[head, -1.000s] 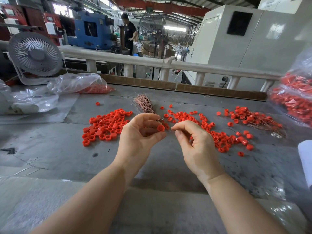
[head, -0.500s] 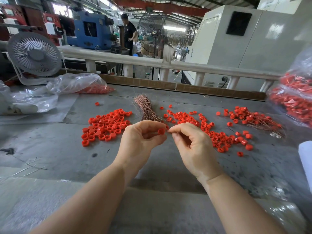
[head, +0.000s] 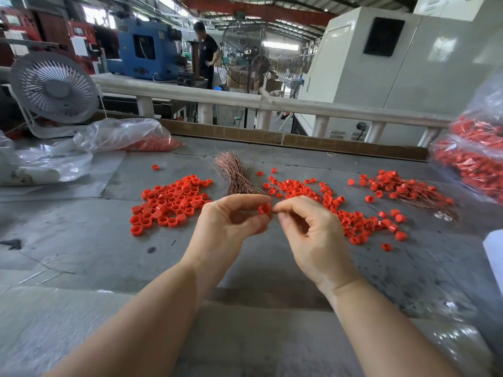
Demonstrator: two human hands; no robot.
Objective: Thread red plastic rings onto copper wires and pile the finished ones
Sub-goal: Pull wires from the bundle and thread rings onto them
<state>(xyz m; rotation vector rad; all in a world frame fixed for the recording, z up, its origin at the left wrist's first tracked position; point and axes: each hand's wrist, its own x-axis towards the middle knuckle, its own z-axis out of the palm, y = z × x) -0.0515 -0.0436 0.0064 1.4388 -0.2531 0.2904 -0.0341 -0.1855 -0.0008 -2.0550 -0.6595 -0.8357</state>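
One red ring (head: 264, 208) sits pinched in my left hand (head: 231, 221) above the surface (head: 81, 240); my right hand (head: 307, 229) pinches at its rim, presumably on a wire too thin to see. I judge threading underway; next, feed through, then drop onto the finished pile (head: 408, 189).

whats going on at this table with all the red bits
A person is threading small red plastic rings onto thin copper wires. The left hand pinches one red ring, and the right hand pinches at its edge, seemingly feeding a wire too fine to make out. A bundle of copper wires lies on the grey table behind the hands, loose red rings to the left, and a pile of wired rings far right.
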